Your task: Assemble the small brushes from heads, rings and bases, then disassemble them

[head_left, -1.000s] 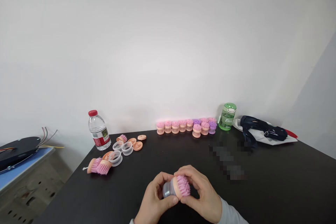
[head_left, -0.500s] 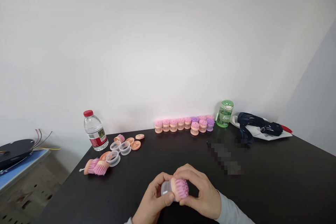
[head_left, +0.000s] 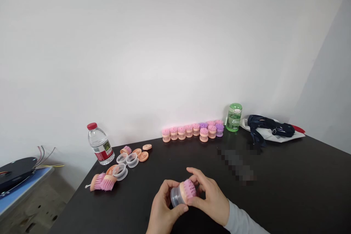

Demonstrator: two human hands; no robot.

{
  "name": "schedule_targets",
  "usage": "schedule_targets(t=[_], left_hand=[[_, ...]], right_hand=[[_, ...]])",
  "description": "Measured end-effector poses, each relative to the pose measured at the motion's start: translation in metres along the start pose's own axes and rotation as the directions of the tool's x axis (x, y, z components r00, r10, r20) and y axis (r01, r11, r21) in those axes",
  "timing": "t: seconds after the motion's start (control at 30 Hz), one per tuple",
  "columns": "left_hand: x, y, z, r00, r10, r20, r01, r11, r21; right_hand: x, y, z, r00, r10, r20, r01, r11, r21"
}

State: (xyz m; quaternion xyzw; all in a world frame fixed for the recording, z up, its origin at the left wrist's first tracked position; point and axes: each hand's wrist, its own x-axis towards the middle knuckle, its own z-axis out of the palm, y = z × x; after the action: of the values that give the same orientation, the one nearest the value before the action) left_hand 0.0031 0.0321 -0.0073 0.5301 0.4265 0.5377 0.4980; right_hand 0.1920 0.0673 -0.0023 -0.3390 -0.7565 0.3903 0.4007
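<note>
Between my hands, over the near part of the black table, is a round scrub brush [head_left: 184,192] with pink bristles, a peach collar and a clear plastic cup. It lies on its side, bristles to the right. My left hand [head_left: 163,204] is closed around the clear cup, thumb below and fingers behind. At the bristle end, my right hand [head_left: 210,198] grips with thumb and fingers, its index finger lifted off. To the left lie loose pink brush heads [head_left: 107,182], clear plastic rings [head_left: 120,172] and peach discs [head_left: 143,156].
Along the wall stands a row of pink and purple brushes [head_left: 181,133]. A green container [head_left: 234,117] and a dark strap bundle [head_left: 274,127] on white plastic are right of it. A red-capped water bottle [head_left: 101,145] stands back left. A pixelated patch covers part of the table [head_left: 170,161].
My right hand's index finger has lifted away from the brush. The brush has turned slightly, showing more of its clear cup. The view has shifted a little.
</note>
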Motion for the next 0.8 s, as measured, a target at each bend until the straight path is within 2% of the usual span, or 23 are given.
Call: schedule_targets(t=[0.07, 0.2, 0.37, 0.53, 0.6, 0.7, 0.8], left_hand=[[-0.001, 0.003, 0.002, 1.0, -0.001, -0.006, 0.001, 0.999, 0.041], [-0.002, 0.005, 0.003, 0.999, -0.005, -0.047, 0.01, 0.995, 0.102], [-0.002, 0.005, 0.001, 0.999, 0.003, -0.034, 0.0, 0.995, 0.103], [-0.001, 0.003, 0.0, 0.999, 0.009, -0.045, -0.004, 0.994, 0.108], [-0.002, 0.001, 0.0, 0.999, 0.013, -0.037, -0.009, 0.994, 0.112], [-0.004, -0.002, 0.002, 0.999, 0.033, -0.042, -0.026, 0.987, 0.157], [-0.004, -0.004, 0.003, 0.995, 0.059, -0.076, -0.041, 0.974, 0.221]], right_hand=[[0.001, 0.004, 0.0, 0.999, 0.024, -0.024, -0.023, 0.999, 0.024], [0.002, 0.003, -0.001, 0.999, -0.038, -0.017, 0.038, 0.999, 0.028], [0.003, 0.002, -0.002, 0.996, 0.084, 0.005, -0.084, 0.996, -0.016], [0.0, -0.005, -0.004, 0.999, -0.046, 0.002, 0.046, 0.998, -0.047], [0.0, -0.007, -0.005, 0.999, -0.038, 0.028, 0.04, 0.995, -0.091], [0.0, -0.005, -0.005, 0.999, 0.044, 0.004, -0.043, 0.995, -0.087], [0.0, -0.006, -0.006, 1.0, -0.015, 0.018, 0.016, 0.998, -0.062]])
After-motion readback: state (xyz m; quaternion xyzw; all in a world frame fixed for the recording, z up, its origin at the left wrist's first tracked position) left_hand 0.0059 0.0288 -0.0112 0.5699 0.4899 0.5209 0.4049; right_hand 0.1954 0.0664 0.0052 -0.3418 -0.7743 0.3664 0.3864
